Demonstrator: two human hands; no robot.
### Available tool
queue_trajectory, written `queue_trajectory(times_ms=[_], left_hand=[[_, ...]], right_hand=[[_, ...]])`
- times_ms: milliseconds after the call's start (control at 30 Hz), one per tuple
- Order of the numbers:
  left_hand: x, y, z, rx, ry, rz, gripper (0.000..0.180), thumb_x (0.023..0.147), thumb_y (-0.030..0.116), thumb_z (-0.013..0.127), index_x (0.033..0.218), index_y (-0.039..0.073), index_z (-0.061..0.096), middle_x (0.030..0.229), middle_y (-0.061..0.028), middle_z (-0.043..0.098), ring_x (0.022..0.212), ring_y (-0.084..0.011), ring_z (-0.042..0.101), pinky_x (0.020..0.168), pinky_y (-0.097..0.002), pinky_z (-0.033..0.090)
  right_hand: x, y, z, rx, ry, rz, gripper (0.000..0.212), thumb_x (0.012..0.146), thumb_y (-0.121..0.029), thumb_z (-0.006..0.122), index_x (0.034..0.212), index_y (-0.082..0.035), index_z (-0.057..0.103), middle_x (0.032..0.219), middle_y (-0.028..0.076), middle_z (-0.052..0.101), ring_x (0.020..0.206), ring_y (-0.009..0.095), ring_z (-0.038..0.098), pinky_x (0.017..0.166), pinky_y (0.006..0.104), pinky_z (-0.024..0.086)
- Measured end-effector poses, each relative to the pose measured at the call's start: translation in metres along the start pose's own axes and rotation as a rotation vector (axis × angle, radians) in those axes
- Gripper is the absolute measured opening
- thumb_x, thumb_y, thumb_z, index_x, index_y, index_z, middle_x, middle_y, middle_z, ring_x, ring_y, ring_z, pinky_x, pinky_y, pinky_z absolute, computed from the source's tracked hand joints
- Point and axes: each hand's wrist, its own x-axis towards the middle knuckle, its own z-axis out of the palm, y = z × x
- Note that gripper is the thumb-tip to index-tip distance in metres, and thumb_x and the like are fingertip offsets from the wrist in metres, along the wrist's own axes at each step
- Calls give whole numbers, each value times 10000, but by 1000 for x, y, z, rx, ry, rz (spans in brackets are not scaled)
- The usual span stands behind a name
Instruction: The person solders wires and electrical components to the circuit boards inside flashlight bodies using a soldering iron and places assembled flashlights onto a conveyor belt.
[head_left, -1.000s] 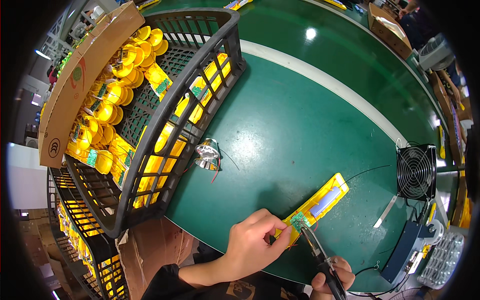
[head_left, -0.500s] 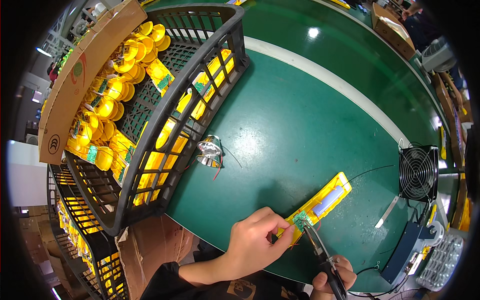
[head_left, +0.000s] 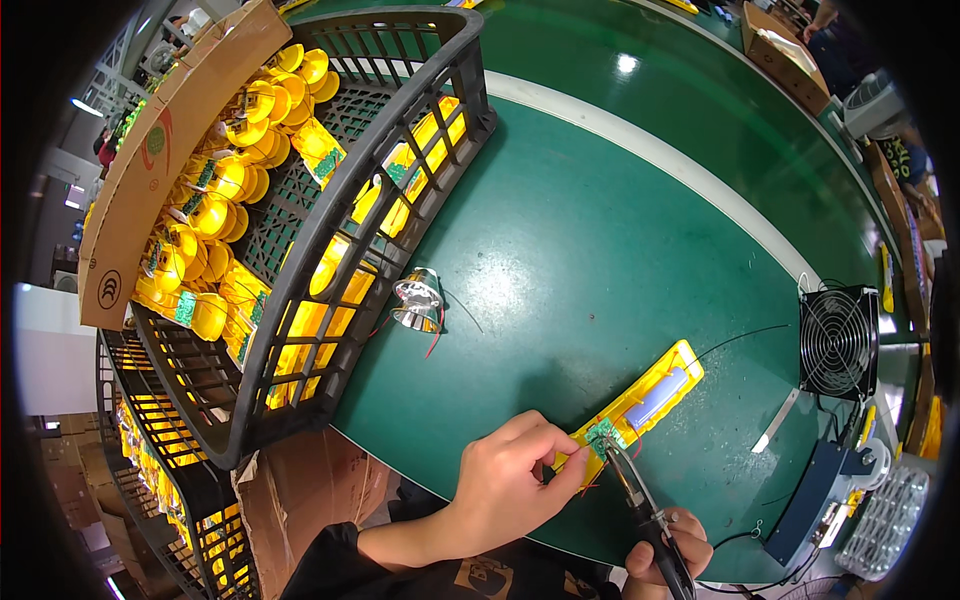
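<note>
now | left hand (head_left: pixel 505 485) pins yellow housing (head_left: pixel 640 405) | right hand (head_left: pixel 672 545) grips soldering iron (head_left: pixel 635 490)

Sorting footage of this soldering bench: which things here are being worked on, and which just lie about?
In use:
left hand
right hand
soldering iron
yellow housing
green circuit board

Lying about:
silver reflector
black fan
black crate
cardboard box

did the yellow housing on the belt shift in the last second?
No, not against the fan. The yellow housing keeps the same gap and angle to the black fan. The left hand still pins its near end, with the soldering iron at the green board.
</note>
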Motion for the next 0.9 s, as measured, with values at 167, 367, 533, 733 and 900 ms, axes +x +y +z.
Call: queue_trajectory(times_ms=[167,367,533,733,900], left_hand=[[0,1,0,7,1,-3,84,668,11,664,668,17,581,572,-26,476,396,-60,400,334,-193,311],[0,2,0,9,2,-5,80,674,16,663,668,17,583,565,-24,464,395,-60,392,336,-198,312],[0,4,0,39,1,-9,72,679,15,660,671,19,589,567,-25,465,394,-62,383,335,-198,305],[-7,8,-3,129,35,13,99,660,32,671,745,42,620,646,-24,500,537,-114,464,458,-229,373],[-17,3,-15,217,-44,313,183,620,67,696,794,84,643,733,0,546,690,-163,486,597,-267,383]], right_hand=[[10,-9,-2,-43,-73,-49,445,645,-275,731,819,-46,391,615,78,496,463,212,508,435,308,431],[20,-36,-7,-53,-80,173,447,767,-405,599,595,-4,503,554,98,488,474,245,456,455,327,354],[27,-41,-10,-24,-137,140,419,781,-380,592,612,-10,491,580,105,494,504,249,470,472,338,362],[12,-36,-11,6,115,7,307,792,-280,601,730,-36,425,598,94,498,520,233,487,503,338,417],[-5,-9,-22,58,123,-126,435,679,-312,696,823,-43,386,609,68,489,447,203,495,428,303,434]])
